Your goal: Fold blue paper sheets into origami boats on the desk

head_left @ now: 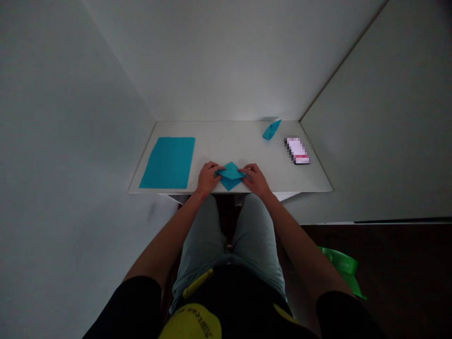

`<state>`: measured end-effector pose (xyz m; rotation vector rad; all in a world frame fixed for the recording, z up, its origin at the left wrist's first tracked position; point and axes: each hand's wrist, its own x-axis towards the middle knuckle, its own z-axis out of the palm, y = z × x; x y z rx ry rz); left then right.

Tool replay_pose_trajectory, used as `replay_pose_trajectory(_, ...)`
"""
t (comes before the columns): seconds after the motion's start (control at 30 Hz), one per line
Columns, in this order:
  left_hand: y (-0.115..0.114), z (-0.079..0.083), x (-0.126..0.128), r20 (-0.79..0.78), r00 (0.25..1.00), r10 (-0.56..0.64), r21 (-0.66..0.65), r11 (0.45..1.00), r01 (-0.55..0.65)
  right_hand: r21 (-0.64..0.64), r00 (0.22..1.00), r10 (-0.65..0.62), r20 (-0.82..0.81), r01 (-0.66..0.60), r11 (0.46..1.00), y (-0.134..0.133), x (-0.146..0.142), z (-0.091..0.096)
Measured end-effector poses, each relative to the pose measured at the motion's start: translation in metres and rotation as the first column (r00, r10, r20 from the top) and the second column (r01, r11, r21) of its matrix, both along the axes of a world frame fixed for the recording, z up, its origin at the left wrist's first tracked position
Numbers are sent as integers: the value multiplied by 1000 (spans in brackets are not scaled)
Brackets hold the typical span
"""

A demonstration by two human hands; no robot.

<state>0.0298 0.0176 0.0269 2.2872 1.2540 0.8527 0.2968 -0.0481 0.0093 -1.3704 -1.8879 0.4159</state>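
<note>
A small folded blue paper (230,176), diamond-shaped, lies near the front edge of a white table (233,141). My left hand (208,176) pinches its left corner with curled fingers. My right hand (254,178) presses and grips its right corner in the same way. Both hands rest on the tabletop, one on each side of the fold.
A stack of flat blue paper sheets (168,162) lies on the table's left. A finished blue folded paper shape (271,129) sits at the back right, with a phone (297,150) beside it. White walls close in on three sides. A green object (342,268) lies on the dark floor.
</note>
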Motion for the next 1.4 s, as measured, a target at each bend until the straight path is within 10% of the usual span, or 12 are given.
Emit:
replay_pose_trajectory(0.27, -13, 0, -25, -129, 961, -245, 72, 964, 256, 38, 964, 62, 259, -74, 997, -22, 21, 10)
replay_pose_trajectory(0.63, -12, 4, 0, -63, 998, -25, -45, 999, 22, -67, 958, -210, 196, 227, 972, -11, -8, 15)
replay_pose_trajectory(1.1, -37, -2, -16, -371, 848, -379, 61, 901, 429, -48, 906, 134, 402, -126, 991, -35, -9, 19)
replay_pose_trajectory(1.4, -55, -6, -20, -121, 939, -323, 11, 945, 327, -97, 958, 141, 251, -120, 988, -57, 3, 16)
